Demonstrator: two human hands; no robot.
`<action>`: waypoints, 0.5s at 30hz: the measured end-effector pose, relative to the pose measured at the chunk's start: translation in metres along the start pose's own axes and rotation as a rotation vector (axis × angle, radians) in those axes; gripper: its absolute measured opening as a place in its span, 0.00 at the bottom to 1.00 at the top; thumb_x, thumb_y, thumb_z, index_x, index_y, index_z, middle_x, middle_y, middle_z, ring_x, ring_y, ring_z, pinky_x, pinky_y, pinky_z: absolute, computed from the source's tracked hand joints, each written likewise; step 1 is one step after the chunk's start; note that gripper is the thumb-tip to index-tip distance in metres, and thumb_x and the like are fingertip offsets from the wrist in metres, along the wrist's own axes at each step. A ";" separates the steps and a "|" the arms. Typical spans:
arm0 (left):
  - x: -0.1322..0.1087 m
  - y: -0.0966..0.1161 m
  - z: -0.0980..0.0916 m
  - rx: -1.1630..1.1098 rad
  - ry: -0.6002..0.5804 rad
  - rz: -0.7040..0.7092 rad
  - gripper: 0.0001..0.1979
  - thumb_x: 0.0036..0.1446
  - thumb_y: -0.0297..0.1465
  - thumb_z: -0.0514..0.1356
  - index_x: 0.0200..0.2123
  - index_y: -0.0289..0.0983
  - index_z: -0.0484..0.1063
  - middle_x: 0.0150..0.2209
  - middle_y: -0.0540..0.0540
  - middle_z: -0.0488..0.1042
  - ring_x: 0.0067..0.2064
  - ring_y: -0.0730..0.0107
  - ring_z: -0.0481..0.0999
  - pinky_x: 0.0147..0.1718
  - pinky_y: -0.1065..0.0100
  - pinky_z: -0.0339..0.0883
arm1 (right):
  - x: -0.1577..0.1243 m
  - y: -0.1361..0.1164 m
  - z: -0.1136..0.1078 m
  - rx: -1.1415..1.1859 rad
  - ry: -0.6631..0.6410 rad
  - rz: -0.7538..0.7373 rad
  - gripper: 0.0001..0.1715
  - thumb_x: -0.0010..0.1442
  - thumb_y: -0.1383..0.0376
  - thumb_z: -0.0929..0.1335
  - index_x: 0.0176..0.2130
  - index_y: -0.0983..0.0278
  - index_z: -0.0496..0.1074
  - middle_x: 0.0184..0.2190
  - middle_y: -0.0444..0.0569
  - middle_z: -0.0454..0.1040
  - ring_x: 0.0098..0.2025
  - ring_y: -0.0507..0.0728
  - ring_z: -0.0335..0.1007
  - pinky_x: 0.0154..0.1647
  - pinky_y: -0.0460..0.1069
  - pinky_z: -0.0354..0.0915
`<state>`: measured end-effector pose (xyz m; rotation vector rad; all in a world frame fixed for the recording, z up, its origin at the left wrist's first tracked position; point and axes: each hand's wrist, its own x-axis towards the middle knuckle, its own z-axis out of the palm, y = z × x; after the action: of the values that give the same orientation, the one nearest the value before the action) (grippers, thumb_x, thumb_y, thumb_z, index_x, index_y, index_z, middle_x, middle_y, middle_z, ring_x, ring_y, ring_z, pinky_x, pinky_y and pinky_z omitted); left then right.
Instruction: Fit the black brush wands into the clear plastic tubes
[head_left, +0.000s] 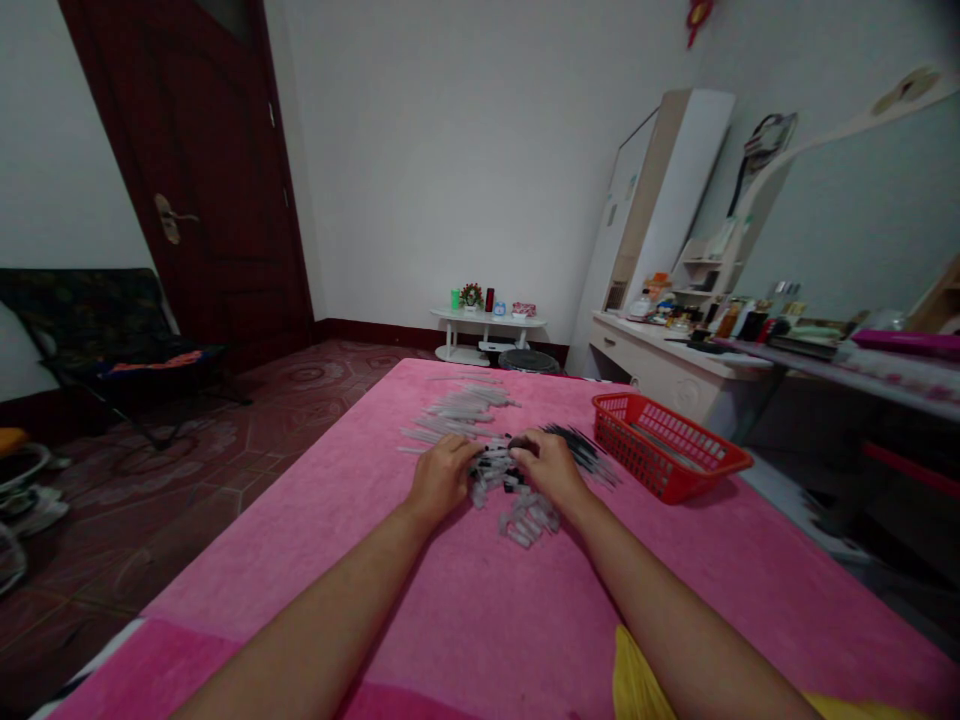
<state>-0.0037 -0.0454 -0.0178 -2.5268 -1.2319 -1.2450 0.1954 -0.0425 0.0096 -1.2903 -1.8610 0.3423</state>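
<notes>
My left hand (444, 478) rests at the left edge of a pile of small clear and black pieces (491, 468), its fingers bent together at the pile. Across from it, my right hand (551, 465) has its fingertips on the pile's right side, near a dark piece. What either hand holds is too small to make out. Behind the hands lie many clear, thin tubes (465, 405). Thin black rods (574, 445) are spread just right of my right hand. Nearer to me is a cluster of short clear caps (529, 520).
A red plastic basket (667, 450) with thin items inside stands right of the rods on the pink cloth (322, 560). Yellow fabric (637, 680) lies under my right forearm. Farther right is a dresser (675, 350) with bottles; a folding chair (97, 330) stands left.
</notes>
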 end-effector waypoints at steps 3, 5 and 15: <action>0.000 0.000 -0.001 -0.013 0.009 0.012 0.15 0.55 0.22 0.54 0.43 0.39 0.73 0.38 0.45 0.73 0.41 0.64 0.70 0.40 0.66 0.64 | -0.001 -0.003 0.000 -0.009 -0.046 0.003 0.15 0.58 0.64 0.63 0.22 0.65 0.71 0.18 0.45 0.71 0.23 0.52 0.66 0.25 0.45 0.56; 0.000 0.000 -0.001 -0.029 0.014 0.006 0.14 0.55 0.22 0.54 0.43 0.39 0.73 0.38 0.45 0.73 0.41 0.64 0.70 0.40 0.66 0.65 | -0.002 -0.003 0.001 -0.007 -0.056 0.004 0.21 0.60 0.61 0.60 0.20 0.65 0.68 0.16 0.44 0.68 0.21 0.52 0.64 0.23 0.45 0.54; 0.002 -0.001 -0.001 -0.078 0.025 -0.046 0.12 0.56 0.24 0.55 0.42 0.38 0.73 0.38 0.44 0.74 0.42 0.64 0.71 0.41 0.65 0.65 | -0.003 -0.004 0.003 0.114 -0.038 0.051 0.13 0.58 0.62 0.63 0.24 0.64 0.67 0.17 0.42 0.69 0.19 0.51 0.65 0.21 0.44 0.56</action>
<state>-0.0044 -0.0441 -0.0162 -2.5417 -1.2679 -1.3554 0.1911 -0.0462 0.0092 -1.2625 -1.8155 0.4966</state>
